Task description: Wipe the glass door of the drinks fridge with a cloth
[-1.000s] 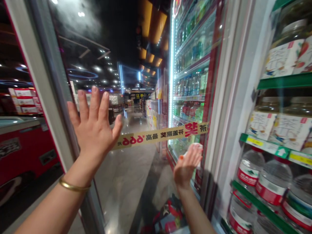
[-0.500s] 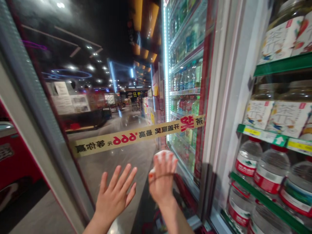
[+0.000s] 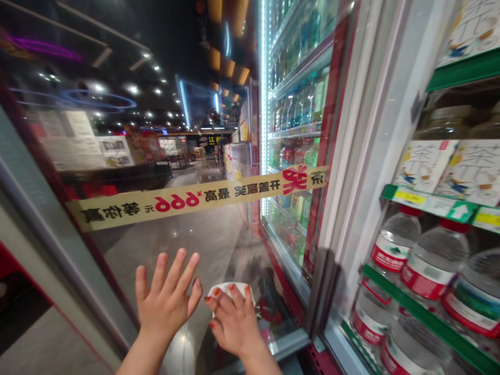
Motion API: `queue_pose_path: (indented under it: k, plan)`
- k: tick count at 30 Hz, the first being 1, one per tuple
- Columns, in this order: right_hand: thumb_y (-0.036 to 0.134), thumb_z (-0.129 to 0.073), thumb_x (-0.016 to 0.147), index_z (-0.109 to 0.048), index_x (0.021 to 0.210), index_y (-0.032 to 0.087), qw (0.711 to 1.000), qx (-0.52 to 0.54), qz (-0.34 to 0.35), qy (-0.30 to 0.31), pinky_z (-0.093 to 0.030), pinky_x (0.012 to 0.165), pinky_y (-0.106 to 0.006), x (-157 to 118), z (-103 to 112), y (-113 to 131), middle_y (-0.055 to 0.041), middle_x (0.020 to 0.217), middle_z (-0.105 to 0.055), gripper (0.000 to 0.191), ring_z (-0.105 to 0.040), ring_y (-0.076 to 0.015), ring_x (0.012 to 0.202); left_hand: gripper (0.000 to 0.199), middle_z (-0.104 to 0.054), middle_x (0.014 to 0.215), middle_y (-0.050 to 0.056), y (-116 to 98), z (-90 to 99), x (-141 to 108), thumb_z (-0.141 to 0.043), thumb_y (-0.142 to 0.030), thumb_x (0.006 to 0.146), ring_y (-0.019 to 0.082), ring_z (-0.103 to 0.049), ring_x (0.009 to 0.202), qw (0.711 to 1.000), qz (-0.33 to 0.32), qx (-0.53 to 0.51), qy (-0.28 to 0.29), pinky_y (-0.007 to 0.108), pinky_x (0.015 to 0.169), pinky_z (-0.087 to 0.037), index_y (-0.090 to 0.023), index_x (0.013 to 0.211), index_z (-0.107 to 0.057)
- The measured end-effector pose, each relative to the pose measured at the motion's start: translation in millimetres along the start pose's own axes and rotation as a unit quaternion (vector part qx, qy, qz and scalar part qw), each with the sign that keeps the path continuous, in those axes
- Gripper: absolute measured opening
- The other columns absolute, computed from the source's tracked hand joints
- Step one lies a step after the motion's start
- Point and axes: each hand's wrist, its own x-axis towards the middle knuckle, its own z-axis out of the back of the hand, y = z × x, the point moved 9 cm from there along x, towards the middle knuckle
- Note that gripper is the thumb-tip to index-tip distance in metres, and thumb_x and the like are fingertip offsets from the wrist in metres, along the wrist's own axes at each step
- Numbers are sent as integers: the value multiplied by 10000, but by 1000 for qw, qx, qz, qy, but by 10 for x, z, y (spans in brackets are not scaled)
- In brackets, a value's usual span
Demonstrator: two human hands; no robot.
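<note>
beyond the glass door (image 3: 219, 240) lies a dim shop (image 3: 183, 165); the left grip (image 3: 164, 308) spreads its fingers apart, the right grip (image 3: 235, 324), likewise splayed, covers a white cloth (image 3: 224, 286).

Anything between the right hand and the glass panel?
Yes: a white cloth under the fingers of the right hand, on the side toward the glass panel. Nothing else visible there; the printed strip crosses the panel above the hand. Whether the cloth fully touches the glass can't be told.
</note>
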Motion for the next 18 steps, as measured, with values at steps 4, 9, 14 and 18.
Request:
queue_pose_path:
  k: [4,9,14,18]
  plan:
    - [329,-387,1065,-401,1731,269,970,-35,-232,-62,-296,1298,-798,-93,116,-882,-183,1625,-594,668,-439,-417,1613,882,-349,1761,16,8,-11,72,-707,-291,914,233,-155,1728,1000,21,-12,-1,501,1443,-36,-324,1726,-367]
    - [355,-265,1093,-309,1764,191,944,-53,-310,-98,-230,1287,-849,-166,93,-927,-260,1719,-448,692,-299,-432,1682,867,-302,1781,0,-14,-4,136,-699,-293,951,215,-134,1733,1000,17,-16,-3,478,1446,-23,-313,1737,-334]
    - [492,-547,1035,-599,1560,490,998,25,-40,45,-414,1302,-662,-273,-281,112,8,1439,-754,527,-595,-331,1491,864,-287,1796,7,-14,2,139,-709,-274,948,222,-121,1738,1000,-2,-14,-5,466,1445,-12,-287,1733,-348]
    - [380,-378,1076,-531,1655,218,982,-65,-177,-21,-353,1280,-784,-112,52,-829,-212,1593,-617,620,-467,-435,1594,869,-290,1793,-5,-12,-3,141,-717,-297,952,216,-121,1737,1000,6,-17,-2,466,1445,-9,-310,1735,-339]
